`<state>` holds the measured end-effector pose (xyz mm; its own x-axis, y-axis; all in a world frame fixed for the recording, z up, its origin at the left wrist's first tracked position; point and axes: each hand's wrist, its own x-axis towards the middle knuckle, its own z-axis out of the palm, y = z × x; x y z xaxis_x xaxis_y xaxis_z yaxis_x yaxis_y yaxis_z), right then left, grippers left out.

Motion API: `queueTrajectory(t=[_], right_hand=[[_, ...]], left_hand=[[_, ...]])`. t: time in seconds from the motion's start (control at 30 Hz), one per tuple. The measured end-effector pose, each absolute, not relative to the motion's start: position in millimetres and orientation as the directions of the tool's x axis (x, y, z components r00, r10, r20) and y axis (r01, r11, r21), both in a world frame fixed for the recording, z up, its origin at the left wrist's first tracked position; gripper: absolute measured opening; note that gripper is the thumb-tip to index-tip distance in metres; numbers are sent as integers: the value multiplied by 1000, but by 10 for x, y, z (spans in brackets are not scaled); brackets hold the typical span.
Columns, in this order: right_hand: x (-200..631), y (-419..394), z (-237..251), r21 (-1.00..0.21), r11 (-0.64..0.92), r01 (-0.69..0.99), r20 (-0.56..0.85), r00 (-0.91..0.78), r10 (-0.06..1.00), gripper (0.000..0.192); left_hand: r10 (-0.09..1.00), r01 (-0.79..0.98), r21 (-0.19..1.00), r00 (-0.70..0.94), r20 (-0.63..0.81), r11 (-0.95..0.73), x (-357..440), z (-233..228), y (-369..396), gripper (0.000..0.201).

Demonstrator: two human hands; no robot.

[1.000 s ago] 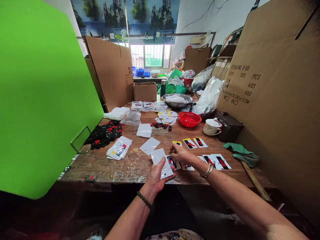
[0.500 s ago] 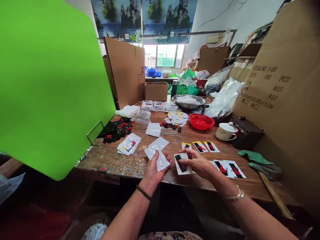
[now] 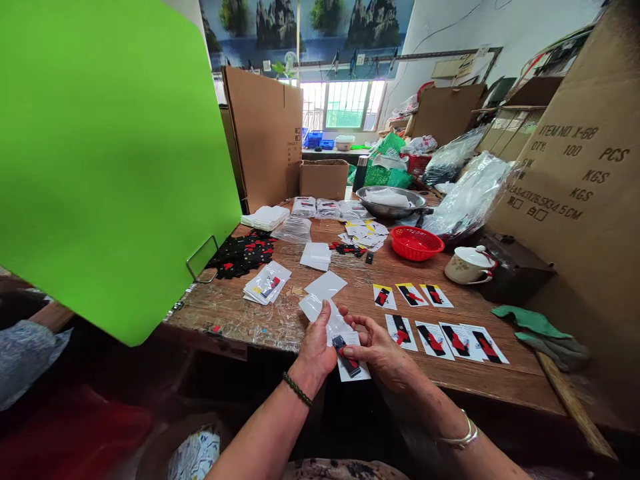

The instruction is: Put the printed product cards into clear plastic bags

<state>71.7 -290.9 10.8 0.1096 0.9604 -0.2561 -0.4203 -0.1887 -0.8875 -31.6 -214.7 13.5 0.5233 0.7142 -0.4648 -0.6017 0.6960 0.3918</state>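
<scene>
Left hand (image 3: 317, 345) pinched on a clear plastic sleeve (image 3: 325, 315), right hand (image 3: 381, 348) curled around a white card (image 3: 352, 358) bearing a black-and-red piece, both meeting just over the near tabletop (image 3: 240, 317) edge. Card partly hidden behind fingers, its print hard to read. More printed cards (image 3: 445, 337) in rows just beyond on the right, red basket (image 3: 417, 242) and lidded cup (image 3: 469, 264) farther back.

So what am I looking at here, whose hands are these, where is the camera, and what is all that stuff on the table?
The camera sits on a person's head, looking forward and down, so the two bare arms are their own. The left hand holds a clear plastic sleeve; the right hand pinches a white card with a black and red piece against it. On the wooden table lie more printed cards, a stack of filled sleeves, a red basket, a lidded cup, a metal bowl and a green cloth. Cardboard boxes stand around.
</scene>
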Motion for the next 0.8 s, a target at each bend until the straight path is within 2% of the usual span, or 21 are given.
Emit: queueTrajectory(t=[0.27,0.47,0.53,0.63,0.8], right_hand=[[900,-2842,97,-869,-259,-422,-235,-108,966,80],[957,-2791,45,-866,-243,-438,-220,-104,970,86],[969,-2775,56,-869,-250,-428,-216,-127,968,82],[987,-2752,81,-875,-252,-414,-231,-102,968,80],[1003,-2722,103,-885,-247,-395,-268,-3,963,99]], left_hand=[[751,-623,421,519,-408,659,-322,153,-2217,20],[763,-581,501,549,-342,642,-282,92,-2257,28],[769,-582,508,542,-339,634,-263,64,-2272,27],[768,-589,503,556,-317,633,-246,22,-2281,26],[752,-622,426,576,-320,657,-279,43,-2270,23]])
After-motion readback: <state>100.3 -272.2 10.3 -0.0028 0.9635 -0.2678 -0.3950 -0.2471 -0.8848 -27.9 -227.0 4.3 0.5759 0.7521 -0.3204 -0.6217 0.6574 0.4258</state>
